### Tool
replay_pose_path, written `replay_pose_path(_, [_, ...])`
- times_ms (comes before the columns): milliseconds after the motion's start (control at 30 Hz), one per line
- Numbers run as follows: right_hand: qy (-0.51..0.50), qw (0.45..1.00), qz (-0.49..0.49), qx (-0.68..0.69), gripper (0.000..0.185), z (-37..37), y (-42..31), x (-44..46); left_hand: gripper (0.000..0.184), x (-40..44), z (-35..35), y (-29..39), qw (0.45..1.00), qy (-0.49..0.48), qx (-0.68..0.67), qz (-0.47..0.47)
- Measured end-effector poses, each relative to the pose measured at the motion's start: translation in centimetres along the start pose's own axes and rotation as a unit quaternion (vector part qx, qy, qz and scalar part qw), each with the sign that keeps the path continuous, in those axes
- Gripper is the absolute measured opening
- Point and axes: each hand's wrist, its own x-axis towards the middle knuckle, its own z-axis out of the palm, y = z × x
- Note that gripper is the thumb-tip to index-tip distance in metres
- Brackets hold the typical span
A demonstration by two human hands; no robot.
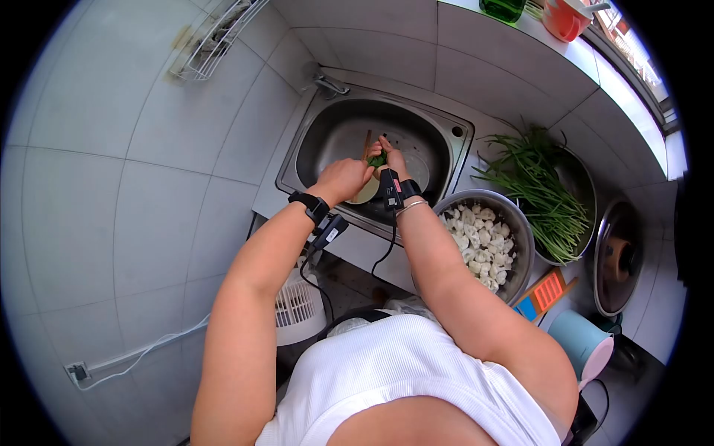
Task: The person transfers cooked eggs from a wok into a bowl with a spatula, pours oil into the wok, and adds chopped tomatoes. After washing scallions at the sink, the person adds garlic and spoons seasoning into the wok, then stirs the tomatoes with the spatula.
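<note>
Over the steel sink (312,160) my two hands are close together. My left hand (346,178) is closed, its fingers curled beside a small green piece (378,160) whose kind I cannot make out. My right hand (394,157) has its fingers bent around the same green piece from the other side. Thin brown sticks like chopsticks (368,140) rise next to my left fingers; whether that hand grips them is hidden. Below the hands sits a pale bowl (366,193), partly covered by my wrists. Another round, clear-looking dish (418,172) lies to the right in the sink.
Right of the sink stands a steel bowl (526,249) of white cauliflower pieces (480,245). Behind it, long green stalks (539,193) fill a pan. A pot lid (621,256), an orange and blue grater-like board (547,291) and a light blue kettle (576,338) stand further right. The faucet (331,83) is at the back left.
</note>
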Motion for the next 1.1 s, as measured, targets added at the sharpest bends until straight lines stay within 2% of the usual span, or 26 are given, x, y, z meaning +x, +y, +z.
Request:
replay_pose_path(33, [0.001,1.000,0.002,-0.002,0.011,-0.8,-0.6,0.5,0.038,-0.1,0.2,0.0,0.999,0.031,-0.026,-0.010])
replay_pose_path(100, [-0.095,0.992,0.025,-0.085,0.021,-1.4,-1.4,0.9,0.039,0.1,0.7,-0.2,0.996,0.066,-0.057,-0.023])
replay_pose_path(167, [-0.086,0.990,0.019,-0.107,0.024,-1.2,-1.4,0.8,0.040,0.7,0.9,-0.5,0.984,0.086,-0.149,-0.044])
replay_pose_path(200, [-0.078,0.989,0.010,-0.124,0.027,-0.8,-1.3,0.6,0.040,1.1,1.4,-0.7,0.983,0.091,-0.152,-0.045])
replay_pose_path(233, [-0.079,0.988,0.011,-0.130,0.027,-0.4,-0.9,0.6,0.041,1.5,1.9,-0.8,0.972,0.136,-0.190,-0.031])
replay_pose_path(267, [0.010,0.984,-0.016,-0.179,0.027,0.2,-0.4,0.7,0.042,1.9,2.4,-1.0,0.957,0.182,-0.226,-0.015])
replay_pose_path(300, [0.097,0.968,-0.044,-0.226,0.028,0.6,-0.2,0.8,0.042,2.0,2.1,-0.8,0.956,0.187,-0.227,-0.016])
replay_pose_path(367, [0.085,0.976,-0.040,-0.197,0.025,-0.9,-0.3,2.2,0.040,2.0,1.3,-0.2,0.982,0.145,-0.113,-0.028])
replay_pose_path(433, [0.082,0.967,-0.082,-0.228,0.023,-1.7,-0.3,2.3,0.040,2.0,1.4,0.1,0.983,0.148,-0.106,-0.024])
replay_pose_path(500, [0.083,0.969,-0.076,-0.221,0.021,-1.7,-0.5,2.3,0.040,1.7,1.2,0.6,0.983,0.152,-0.098,-0.020])
replay_pose_path(567, [0.157,0.961,-0.091,-0.207,0.021,-1.3,-0.5,2.2,0.039,1.3,0.9,1.1,0.986,0.142,-0.085,-0.013])
replay_pose_path(667, [0.177,0.951,-0.113,-0.228,0.020,-0.9,-0.4,1.5,0.041,1.5,2.2,0.7,0.984,0.157,-0.085,0.008])
replay_pose_path(767, [0.128,0.972,-0.083,-0.177,0.020,-0.8,-0.9,1.1,0.044,0.6,1.8,1.1,0.984,0.157,-0.087,0.002])
replay_pose_path(800, [0.106,0.981,-0.069,-0.147,0.021,-0.8,-1.2,0.9,0.044,0.9,2.4,0.5,0.983,0.158,-0.091,-0.004])
replay_pose_path(867, [0.063,0.993,-0.042,-0.087,0.022,-1.1,-1.0,0.3,0.048,2.3,4.0,-1.8,0.946,0.189,-0.261,-0.022])
replay_pose_path(900, [0.078,0.990,-0.059,-0.099,0.023,0.8,-0.5,-1.3,0.048,2.0,3.8,-2.3,0.945,0.189,-0.267,-0.027])
replay_pose_path(933, [0.070,0.991,-0.042,-0.106,0.019,3.2,-0.1,-3.8,0.049,1.3,2.9,-2.7,0.836,0.082,-0.528,-0.121])
replay_pose_path(967, [0.059,0.991,-0.025,-0.115,0.015,5.0,0.2,-5.4,0.052,0.3,1.8,-3.0,0.644,-0.029,-0.738,-0.200])
replay_pose_path(1000, [0.010,0.991,-0.009,-0.135,0.011,5.4,0.1,-5.4,0.052,-1.1,0.9,-3.0,0.637,-0.023,-0.744,-0.200])
replay_pose_path(1067, [-0.103,0.979,0.034,-0.175,0.012,6.5,0.0,-6.2,0.056,-4.9,-0.8,-2.7,0.565,-0.024,-0.817,-0.113])
replay_pose_path(1100, [-0.128,0.967,0.000,-0.219,0.014,8.1,1.5,-9.0,0.056,-7.3,-1.7,-2.3,0.556,-0.009,-0.823,-0.113])
